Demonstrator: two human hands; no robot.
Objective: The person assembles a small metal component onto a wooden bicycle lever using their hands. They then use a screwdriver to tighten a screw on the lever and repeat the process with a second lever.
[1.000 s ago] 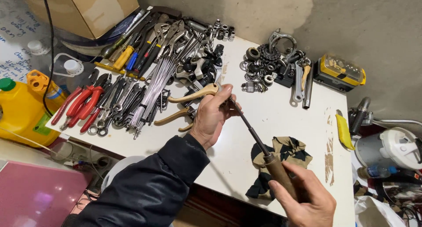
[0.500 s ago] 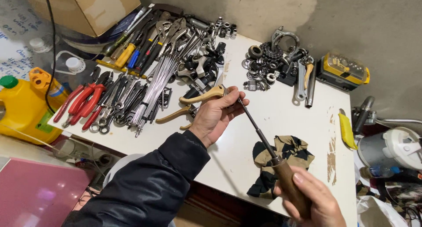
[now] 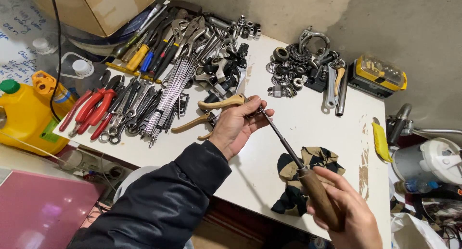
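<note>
My left hand (image 3: 237,125) grips a tan brake lever (image 3: 219,104) above the white table (image 3: 308,119), with a second tan lever part (image 3: 190,124) just left of the hand. My right hand (image 3: 346,215) is closed around the brown wooden handle of a long screwdriver (image 3: 317,193). Its dark shaft (image 3: 281,139) runs up and left, with the tip meeting the piece in my left hand. A camouflage rag (image 3: 308,174) lies on the table under the shaft.
Pliers with red handles (image 3: 94,109), wrenches and thin metal rods (image 3: 171,87) cover the table's left half. A pile of nuts and gears (image 3: 298,68) and a yellow case (image 3: 378,75) sit at the back right. A yellow jug (image 3: 26,116) stands left.
The view has shifted slightly. My right hand has slid lower and to the right with the screwdriver handle; the left hand keeps the lever in the same spot.
</note>
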